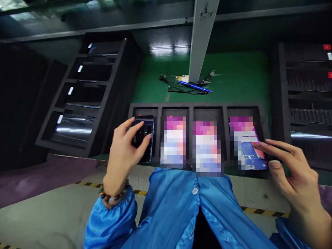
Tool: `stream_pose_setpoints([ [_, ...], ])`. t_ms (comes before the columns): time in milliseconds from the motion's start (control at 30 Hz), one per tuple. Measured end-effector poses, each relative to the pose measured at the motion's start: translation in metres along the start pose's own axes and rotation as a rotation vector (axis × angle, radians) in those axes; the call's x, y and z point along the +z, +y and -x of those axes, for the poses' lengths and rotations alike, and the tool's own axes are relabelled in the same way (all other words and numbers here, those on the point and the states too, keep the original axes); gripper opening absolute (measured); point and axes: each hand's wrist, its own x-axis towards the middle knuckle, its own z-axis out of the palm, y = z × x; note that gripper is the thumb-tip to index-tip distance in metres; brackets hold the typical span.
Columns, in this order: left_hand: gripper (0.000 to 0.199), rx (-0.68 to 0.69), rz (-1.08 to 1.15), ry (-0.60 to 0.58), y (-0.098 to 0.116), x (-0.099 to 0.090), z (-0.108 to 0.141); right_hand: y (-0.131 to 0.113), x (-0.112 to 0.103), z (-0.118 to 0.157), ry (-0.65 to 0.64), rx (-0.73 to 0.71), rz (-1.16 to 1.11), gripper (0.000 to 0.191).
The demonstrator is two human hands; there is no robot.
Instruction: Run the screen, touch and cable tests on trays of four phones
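Several phones lie in the compartments of a black tray. Over the leftmost phone, whose screen is dark, my left hand is spread, fingertips at the screen, holding nothing. The second phone and the third phone have lit screens, blurred by large pixels. At the right end, the fourth phone shows a blue and pink screen. My right hand is open at its right side, with a fingertip on or just above that screen and the thumb near its edge.
Black racks of phones stand on the left and right. Behind the tray, a blue pen and black cables lie on the green surface, near the foot of a grey post.
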Motion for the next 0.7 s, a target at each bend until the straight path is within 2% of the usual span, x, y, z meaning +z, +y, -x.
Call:
stream_pose_setpoints([
  [100, 0.048, -0.101, -0.11, -0.108, 0.025, 0.014, -0.013, 0.0, 0.001, -0.001, 0.002, 0.004, -0.004, 0.047],
  [167, 0.045, -0.167, -0.151, -0.132, 0.037, 0.017, -0.02, 0.0, -0.001, 0.001, 0.015, 0.021, 0.003, 0.045],
  [300, 0.043, -0.207, -0.178, -0.121, 0.041, 0.017, -0.024, -0.001, -0.004, 0.005, 0.02, 0.051, 0.021, 0.044],
  [367, 0.046, -0.174, -0.157, -0.137, 0.035, 0.015, -0.023, -0.002, -0.004, 0.006, -0.001, 0.063, 0.005, 0.046],
  [467, 0.051, -0.078, 0.002, -0.112, 0.019, 0.004, -0.017, -0.003, -0.006, 0.007, -0.019, 0.082, -0.014, 0.049],
  [600, 0.037, 0.005, 0.119, 0.007, -0.008, -0.021, -0.001, -0.003, -0.01, 0.013, -0.027, 0.098, -0.063, 0.054],
  [667, 0.025, 0.046, 0.142, -0.036, -0.022, -0.032, 0.008, -0.002, -0.013, 0.016, -0.049, 0.081, -0.107, 0.055],
  [700, 0.021, 0.07, 0.171, -0.094, -0.029, -0.035, 0.012, 0.0, -0.014, 0.016, -0.07, 0.067, -0.125, 0.054],
])
